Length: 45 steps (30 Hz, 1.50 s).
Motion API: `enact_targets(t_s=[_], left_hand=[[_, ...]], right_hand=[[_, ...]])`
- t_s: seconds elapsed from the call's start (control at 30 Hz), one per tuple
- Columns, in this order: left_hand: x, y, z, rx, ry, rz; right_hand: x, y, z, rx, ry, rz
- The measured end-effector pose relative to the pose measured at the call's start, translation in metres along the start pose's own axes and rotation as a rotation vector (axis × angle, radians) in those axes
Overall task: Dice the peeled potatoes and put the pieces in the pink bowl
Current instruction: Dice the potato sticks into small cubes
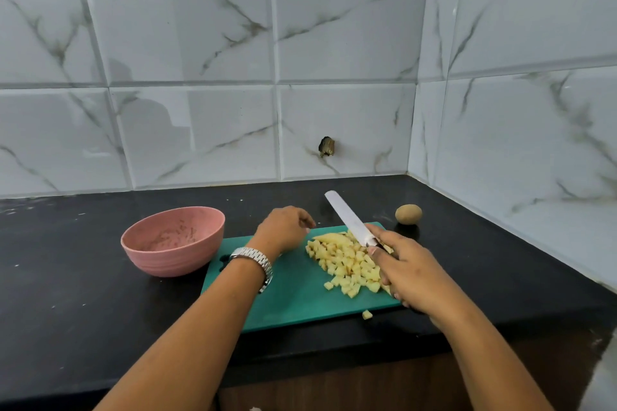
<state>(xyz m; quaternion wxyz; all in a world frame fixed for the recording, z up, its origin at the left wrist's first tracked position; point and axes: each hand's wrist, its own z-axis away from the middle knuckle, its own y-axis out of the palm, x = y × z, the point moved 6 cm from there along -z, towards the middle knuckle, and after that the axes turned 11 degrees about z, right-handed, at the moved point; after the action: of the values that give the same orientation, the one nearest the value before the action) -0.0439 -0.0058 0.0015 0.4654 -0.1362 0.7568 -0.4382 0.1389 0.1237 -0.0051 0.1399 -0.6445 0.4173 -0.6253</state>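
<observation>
**One pile, bowl to its left**

Right hand (410,272) grasps the knife (350,220) by its handle, blade slanting away and leftward over the potato pieces (347,264). These lie heaped on the cutting board (287,297), just left of that hand. Left hand (283,227) hovers slack, holding nothing, nearer the pink bowl (167,264), which sits beside the board's left end. The pieces likely need to go leftward. No writing is readable.

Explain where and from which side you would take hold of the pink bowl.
Pinch the rim of the pink bowl on its right side, reaching with the free left hand: it stands upright and open, its wall likely too wide and sloped to wrap, and that side faces the hand.
</observation>
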Motion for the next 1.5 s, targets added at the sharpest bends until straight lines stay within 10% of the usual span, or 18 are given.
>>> enact_targets(t_s=[0.23,0.87,1.5], left_hand=[[-0.027,0.037,-0.021,0.261,0.081,-0.104],[0.005,-0.004,-0.035,-0.069,0.144,0.068],[0.018,0.002,-0.011,0.043,0.062,0.036]], right_hand=[[-0.025,-0.003,-0.004,-0.124,0.017,-0.251],[-0.043,0.003,-0.009,-0.152,-0.059,-0.427],[-0.036,0.003,-0.008,-0.086,-0.066,-0.300]])
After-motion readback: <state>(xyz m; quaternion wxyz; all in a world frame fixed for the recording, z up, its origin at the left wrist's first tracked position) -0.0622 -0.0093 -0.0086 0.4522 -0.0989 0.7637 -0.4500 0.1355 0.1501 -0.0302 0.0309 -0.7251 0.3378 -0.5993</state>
